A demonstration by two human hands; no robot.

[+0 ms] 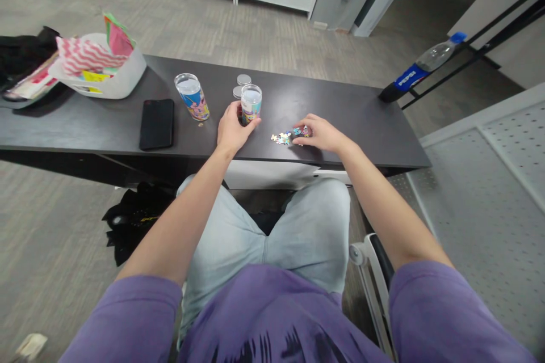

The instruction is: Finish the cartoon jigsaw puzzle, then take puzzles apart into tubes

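My left hand [234,129] is wrapped round a clear cylindrical jar [251,101] with a colourful printed picture, which stands on the dark table. My right hand [317,132] curls over a small pile of jigsaw puzzle pieces [283,138], with some pieces between its thumb and fingers. A second clear jar [193,96] with a similar print stands to the left, a tiny piece [201,125] lying in front of it. Behind the held jar lie two round silvery lids [244,80], one partly hidden by the jar.
A black phone [157,124] lies left on the dark table [340,99]. Farther left are a white basket [123,80] of packets and a black bag [25,57]. A Pepsi bottle [419,71] stands at the right end. Below the table's front edge are my legs.
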